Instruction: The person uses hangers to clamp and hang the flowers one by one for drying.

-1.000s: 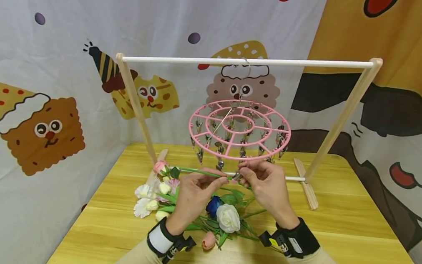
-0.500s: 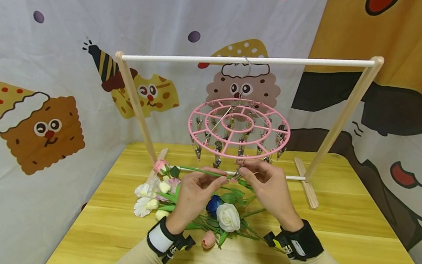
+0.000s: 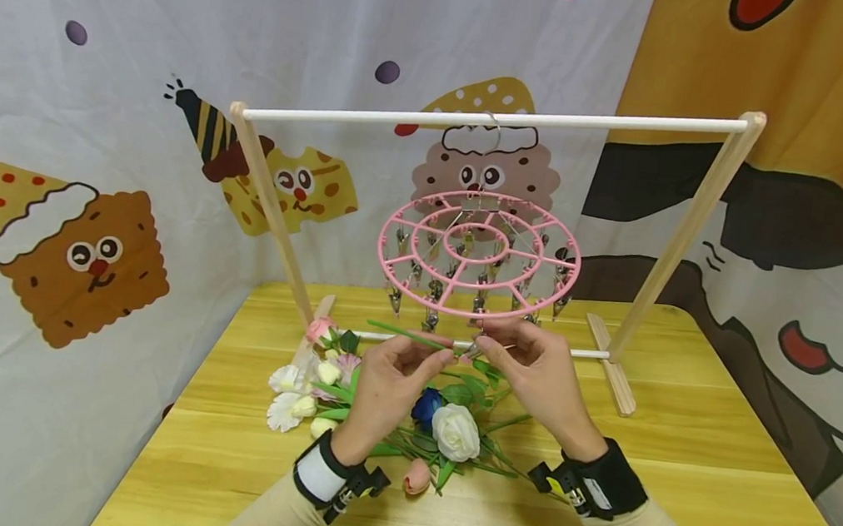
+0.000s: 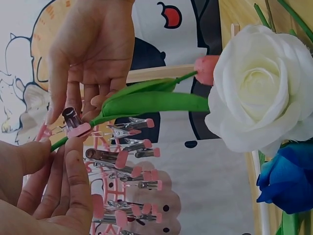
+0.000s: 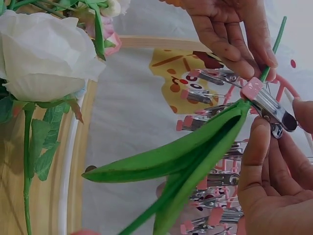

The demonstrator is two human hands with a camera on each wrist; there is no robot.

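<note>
My left hand (image 3: 390, 386) pinches the green stem of an artificial tulip (image 4: 146, 100) between thumb and fingers. The tulip's pink bloom (image 4: 205, 69) shows in the left wrist view, with long green leaves (image 5: 166, 147) below the clip in the right wrist view. My right hand (image 3: 532, 373) holds a metal clip (image 5: 269, 105) by its handles, and the clip's pink tip lies across the stem just beside the left fingertips. This clip is at the near edge of a round pink hanger (image 3: 455, 309), from which several similar clips (image 4: 105, 157) hang.
The hanger hooks onto a white rod (image 3: 374, 115) of a wooden stand (image 3: 683, 236). Below the hands, artificial flowers lie on the wooden table (image 3: 710, 489): a white rose (image 3: 456, 433), a blue rose (image 3: 427, 410), a pink tulip (image 3: 418, 479) and pale blooms (image 3: 286, 412) at left.
The stem's free end has tipped upward at the left. The pink hanger has swung and turned slightly. Both hands stay nearly in place, the right one having shifted a little.
</note>
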